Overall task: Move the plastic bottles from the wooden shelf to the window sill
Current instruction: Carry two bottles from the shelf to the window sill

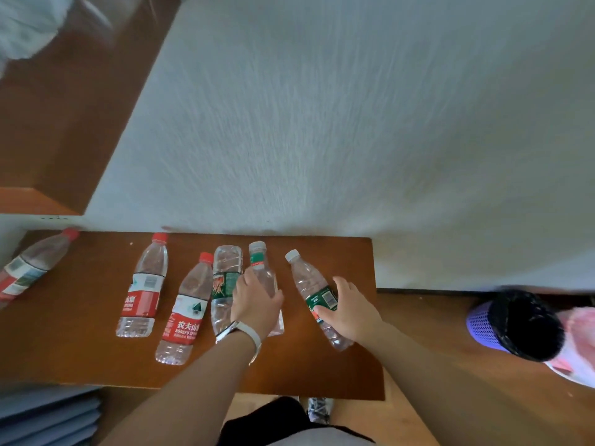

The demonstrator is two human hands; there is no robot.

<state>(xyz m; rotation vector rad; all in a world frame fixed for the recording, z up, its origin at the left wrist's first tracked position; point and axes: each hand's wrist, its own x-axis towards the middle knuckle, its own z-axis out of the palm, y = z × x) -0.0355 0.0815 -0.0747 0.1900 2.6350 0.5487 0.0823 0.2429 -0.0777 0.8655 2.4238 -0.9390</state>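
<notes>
Several plastic bottles lie on the wooden shelf against the white wall. My left hand, a watch on its wrist, is wrapped over a clear square bottle with a white cap and green neck band. My right hand grips a green-labelled bottle with a white cap, thumb on its label. Both bottles still rest on the shelf. To the left lie a crushed green-labelled bottle, two red-labelled bottles and, at the far left edge, another red-capped bottle.
A purple mesh waste basket lined with a black bag stands on the floor to the right, with a pink plastic bag beside it. An upper wooden shelf juts out at top left. Blue-grey folded sheets lie at bottom left.
</notes>
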